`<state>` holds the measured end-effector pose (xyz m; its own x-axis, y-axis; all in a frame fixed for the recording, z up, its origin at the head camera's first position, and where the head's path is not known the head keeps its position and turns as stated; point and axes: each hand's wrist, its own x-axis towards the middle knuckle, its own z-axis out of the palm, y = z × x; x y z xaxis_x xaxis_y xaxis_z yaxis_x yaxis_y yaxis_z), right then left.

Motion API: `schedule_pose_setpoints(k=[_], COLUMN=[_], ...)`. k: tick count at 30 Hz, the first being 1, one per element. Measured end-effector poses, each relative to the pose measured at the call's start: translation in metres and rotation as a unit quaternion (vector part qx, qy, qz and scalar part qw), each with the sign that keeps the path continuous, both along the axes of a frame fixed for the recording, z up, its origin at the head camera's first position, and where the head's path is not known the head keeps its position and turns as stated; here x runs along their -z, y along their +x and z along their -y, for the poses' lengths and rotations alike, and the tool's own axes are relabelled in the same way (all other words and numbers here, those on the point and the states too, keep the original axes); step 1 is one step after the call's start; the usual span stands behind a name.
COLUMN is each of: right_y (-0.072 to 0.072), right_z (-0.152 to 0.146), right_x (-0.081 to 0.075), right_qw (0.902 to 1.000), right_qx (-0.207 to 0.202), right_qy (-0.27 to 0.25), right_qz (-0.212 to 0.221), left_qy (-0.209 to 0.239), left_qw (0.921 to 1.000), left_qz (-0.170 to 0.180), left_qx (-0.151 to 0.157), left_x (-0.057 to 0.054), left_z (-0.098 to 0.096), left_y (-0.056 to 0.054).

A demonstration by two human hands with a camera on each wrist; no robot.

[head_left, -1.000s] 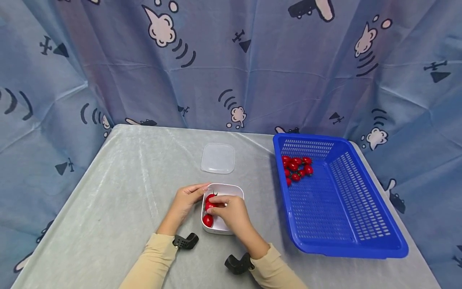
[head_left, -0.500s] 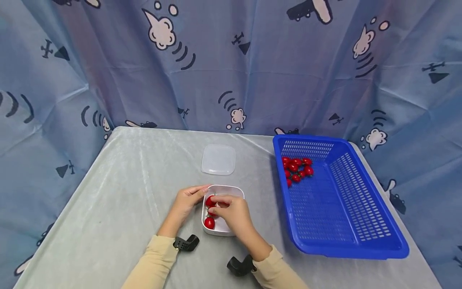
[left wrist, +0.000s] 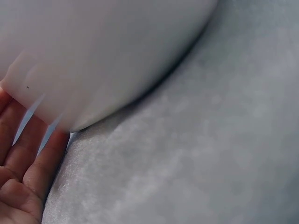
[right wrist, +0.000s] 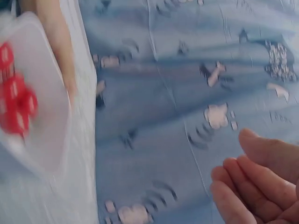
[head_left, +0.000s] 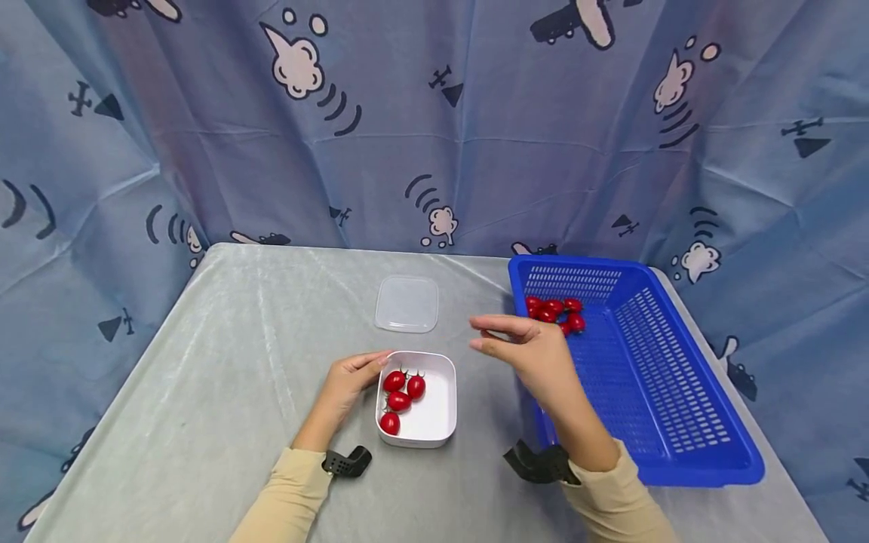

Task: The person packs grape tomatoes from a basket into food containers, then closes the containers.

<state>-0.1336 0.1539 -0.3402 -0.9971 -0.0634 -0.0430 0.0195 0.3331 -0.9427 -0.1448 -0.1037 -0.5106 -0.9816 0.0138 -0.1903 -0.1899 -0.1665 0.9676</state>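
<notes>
Several red cherry tomatoes [head_left: 399,400] with green stems lie along the left side of a white square box [head_left: 434,411]. My left hand [head_left: 346,385] touches the box's far left corner, its fingertips near the rim. In the left wrist view, the straight fingers [left wrist: 35,144] rest against the box's white wall. My right hand [head_left: 536,354] is in the air between the box and a blue basket [head_left: 638,407], thumb and fingers apart with nothing between them. In the right wrist view, the right hand [right wrist: 261,182] is likewise bare, and the box [right wrist: 46,126] with its tomatoes is at the left.
More cherry tomatoes [head_left: 553,308] are gathered in the far left corner of the blue basket, partly hidden by my right hand. A clear square lid [head_left: 407,304] lies flat behind the box. A patterned blue curtain [head_left: 380,136] hangs behind the grey-white tablecloth [head_left: 224,377].
My right hand has let go of a tomato inside the box and moved up and right toward the basket, its fingers now parted. My left hand has stayed at the box's corner.
</notes>
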Motion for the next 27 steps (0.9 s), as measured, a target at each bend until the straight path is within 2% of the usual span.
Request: schedule_pose_setpoints(k=[3, 6, 10, 15, 20, 24, 27], right_y=[-0.013, -0.030, -0.049, -0.064, -0.076, -0.085, -0.091], right_z=[-0.025, -0.051, -0.084, -0.114, -0.133, -0.144, -0.153], right_x=[-0.008, -0.008, 0.001, 0.014, 0.026, 0.036, 0.044], right_qw=[0.9990, 0.9966, 0.9937, 0.9911, 0.9873, 0.9868, 0.9912], right_qx=[0.038, 0.074, 0.094, 0.099, 0.117, 0.128, 0.125], right_qy=[0.023, 0.035, 0.060, 0.089, 0.104, 0.091, 0.028], right_qz=[-0.009, -0.011, -0.011, -0.006, 0.026, 0.040, 0.034], left_qy=[0.002, 0.006, 0.002, 0.005, 0.007, 0.006, 0.002], left_qw=[1.0000, 1.0000, 1.0000, 0.9999, 0.9999, 0.9999, 1.0000], left_qz=[0.002, 0.004, 0.005, 0.009, 0.010, 0.010, 0.009], left_qx=[-0.002, -0.006, -0.002, 0.007, -0.003, -0.003, -0.002], left_x=[0.000, -0.001, 0.000, 0.000, -0.001, -0.001, -0.001], left_z=[0.001, 0.001, 0.001, -0.001, -0.003, -0.001, 0.000], left_y=[0.000, 0.001, 0.001, 0.001, 0.002, 0.002, 0.002])
